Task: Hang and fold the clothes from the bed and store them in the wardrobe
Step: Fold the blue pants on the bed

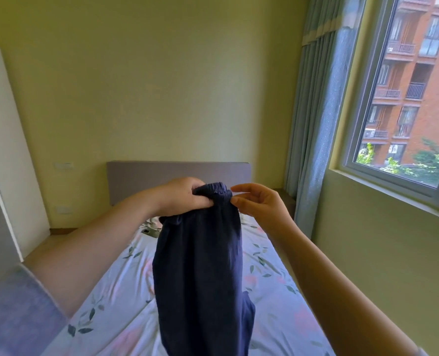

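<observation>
**A:** Where are the trousers [200,253]?

**B:** In the air over the bed [277,291], hanging from the left hand [185,196]. Its fingers [201,200] are curled tight round a bunched part of the waistband [214,190]. The legs drop straight down past the near edge of view.

**A:** And the right hand [259,204]?

**B:** It holds nothing. Its fingers [239,187] are relaxed and parted, with the tips just beside the right end of the waistband. I cannot tell whether they touch it.

**A:** How will the cloth handle?

**B:** Soft and light, I'd judge. It is dark navy and thin, with a fine crinkled weave, and it falls into long vertical folds. The waistband is gathered elastic, thicker than the rest, so it looks like the firmest place to grip. Nothing about it seems stiff, slippery or fragile, but held by 1 hand it bunches up.

**A:** So where should the hands take hold?

**B:** At the 2 ends of the waistband, 1 hand on each. Drawn apart, that should let the legs hang flat and line up for folding.

**A:** What's around it?

**B:** There's a smooth floral sheet [115,291] on the bed and a padded grey headboard [149,173] at the far end. The wardrobe [5,150] is white and flat-panelled, on the left. A blue pleated curtain [313,124] hangs beside the window [406,98] on the right.
</observation>
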Tool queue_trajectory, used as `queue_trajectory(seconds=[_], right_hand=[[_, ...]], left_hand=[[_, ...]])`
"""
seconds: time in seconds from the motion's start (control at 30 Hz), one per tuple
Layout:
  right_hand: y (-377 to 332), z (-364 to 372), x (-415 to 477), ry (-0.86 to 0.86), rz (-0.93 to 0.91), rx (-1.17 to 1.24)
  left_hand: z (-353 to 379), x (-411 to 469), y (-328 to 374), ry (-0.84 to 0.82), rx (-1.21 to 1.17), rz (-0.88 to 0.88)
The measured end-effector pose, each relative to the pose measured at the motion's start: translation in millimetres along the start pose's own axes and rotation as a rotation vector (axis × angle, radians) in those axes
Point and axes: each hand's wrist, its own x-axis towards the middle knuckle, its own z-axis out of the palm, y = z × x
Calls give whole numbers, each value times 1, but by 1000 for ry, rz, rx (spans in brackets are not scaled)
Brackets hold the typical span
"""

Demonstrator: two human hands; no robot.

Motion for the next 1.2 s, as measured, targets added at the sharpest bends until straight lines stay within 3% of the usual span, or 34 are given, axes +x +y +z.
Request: queue_trajectory(seconds=[0.17, 0.3, 0.53, 0.73, 0.93, 1.07, 1.2], right_hand=[[32, -13, -17, 57, 69, 30], [87, -19, -36, 102, 289, -110], [161, -7, -68, 0, 695, -158], [185, 2, -81, -82, 798, -228], [199, 6, -82, -124, 908, 34], [207, 1, -79, 8, 969, 55], [218, -17, -85, -46, 978, 414]], left_hand=[[5, 2, 0, -62, 41, 44], [5, 4, 5, -62, 58, 68], [2, 6, 1, -9, 97, 57], [-3, -1, -9, 28, 77, 79], [-3, -5, -14, 28, -2, 93], [-5, -8, -14, 38, -36, 89], [-3, -6, -16, 83, -38, 63]])
